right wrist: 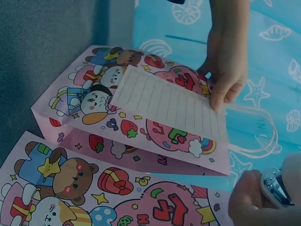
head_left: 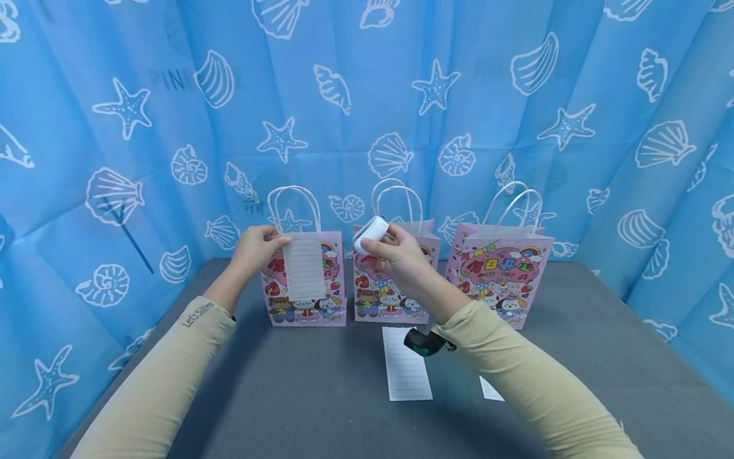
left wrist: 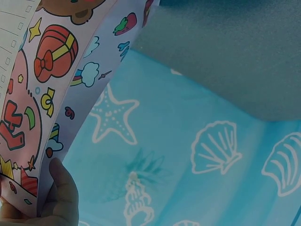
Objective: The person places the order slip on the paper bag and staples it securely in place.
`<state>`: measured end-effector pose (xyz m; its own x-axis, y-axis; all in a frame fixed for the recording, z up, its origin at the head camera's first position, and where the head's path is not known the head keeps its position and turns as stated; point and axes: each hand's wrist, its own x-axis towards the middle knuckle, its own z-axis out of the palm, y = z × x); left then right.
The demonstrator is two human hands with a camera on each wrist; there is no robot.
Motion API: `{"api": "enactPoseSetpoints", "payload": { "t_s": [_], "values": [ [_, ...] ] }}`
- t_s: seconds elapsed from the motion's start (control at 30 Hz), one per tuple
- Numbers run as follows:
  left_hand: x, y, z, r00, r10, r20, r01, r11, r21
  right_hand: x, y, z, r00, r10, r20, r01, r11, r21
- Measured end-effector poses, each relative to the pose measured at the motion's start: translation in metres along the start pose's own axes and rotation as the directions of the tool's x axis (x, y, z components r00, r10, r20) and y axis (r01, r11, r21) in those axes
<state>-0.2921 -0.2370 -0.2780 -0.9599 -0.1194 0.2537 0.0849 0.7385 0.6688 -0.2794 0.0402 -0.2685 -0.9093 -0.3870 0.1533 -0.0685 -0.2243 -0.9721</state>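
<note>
At the top left of the leftmost pink cartoon gift bag (head_left: 335, 309), my left hand (head_left: 257, 250) pinches a lined paper slip (head_left: 304, 271) against the bag's front. In the right wrist view, the thumb lies on the slip (right wrist: 164, 101) near its top end. The left wrist view shows fingers (left wrist: 63, 188) at the bag's rim. My right hand (head_left: 406, 260) grips a small white stapler (head_left: 371, 234), raised in front of the middle bag and right of the slip. The stapler's metal mouth (right wrist: 273, 181) shows in the right wrist view, with no paper in it.
The middle bag (head_left: 367, 306) and the right bag (head_left: 507, 252) stand upright with white handles. Another lined slip (head_left: 406, 373) lies on the grey table (head_left: 275, 395); a further slip (head_left: 490, 389) is mostly hidden by my right forearm. A blue shell-patterned curtain (head_left: 367, 95) hangs behind.
</note>
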Motion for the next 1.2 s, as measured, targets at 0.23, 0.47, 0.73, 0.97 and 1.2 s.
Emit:
{"api": "enactPoseSetpoints", "payload": {
  "t_s": [0.23,0.47,0.73,0.97,1.2],
  "values": [
    [-0.001,0.001,0.0,1.0,-0.009,0.002,0.009,1.0,-0.007,0.006,0.003,0.009,1.0,0.002,-0.001,-0.002,1.0,-0.004],
    [-0.002,0.001,0.0,1.0,-0.004,-0.001,0.004,1.0,-0.009,0.011,0.008,0.017,1.0,0.01,-0.008,-0.01,0.998,-0.06],
    [-0.002,0.002,-0.001,1.0,0.0,-0.007,0.0,1.0,0.007,0.019,0.008,0.03,1.0,-0.011,0.015,0.014,0.987,-0.157],
    [-0.003,0.002,-0.001,1.0,0.0,-0.014,0.0,1.0,0.008,0.029,0.008,0.043,0.999,-0.026,0.037,0.033,0.98,-0.198],
    [-0.003,0.003,0.0,1.0,-0.017,-0.014,0.017,1.0,0.0,0.035,0.009,0.052,0.999,-0.025,0.033,0.031,0.98,-0.197]
  ]
}}
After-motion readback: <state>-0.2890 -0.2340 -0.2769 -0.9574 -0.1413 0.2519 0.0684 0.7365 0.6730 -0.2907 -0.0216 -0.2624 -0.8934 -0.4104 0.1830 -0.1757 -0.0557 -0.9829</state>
